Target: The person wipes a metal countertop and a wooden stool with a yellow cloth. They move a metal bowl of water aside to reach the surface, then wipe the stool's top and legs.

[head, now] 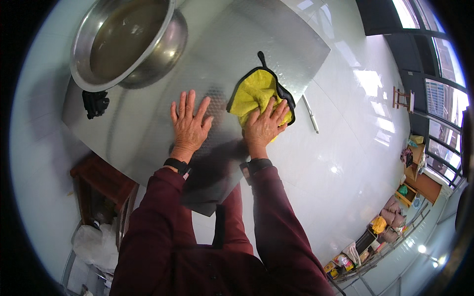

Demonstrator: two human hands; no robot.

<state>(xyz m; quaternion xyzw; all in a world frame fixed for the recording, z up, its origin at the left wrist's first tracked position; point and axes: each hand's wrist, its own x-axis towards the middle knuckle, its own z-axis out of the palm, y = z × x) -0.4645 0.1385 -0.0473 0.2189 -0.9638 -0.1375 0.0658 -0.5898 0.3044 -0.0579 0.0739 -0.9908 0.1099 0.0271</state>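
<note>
Under my right hand (263,124) is a yellow cloth (255,88) with black edging and a black hanging loop. The palm presses down and the fingers bunch its folds. My left hand (189,127) lies flat on the shiny metal tabletop (229,44), fingers apart and holding nothing. Wet streaks or droplets glisten on the metal just beyond the cloth. Dark bands circle both wrists. Toward the upper left, a large metal basin (166,51) holds murky brownish water. A small black device or clip (95,104) sits beside the basin.
A white stick-like object (311,114) lies on the tiled floor past the table's right edge. Beside the table at lower left stand a dark wooden stool (107,177) and a clear plastic bag (94,244). Sacks (390,218) and packages line the right wall.
</note>
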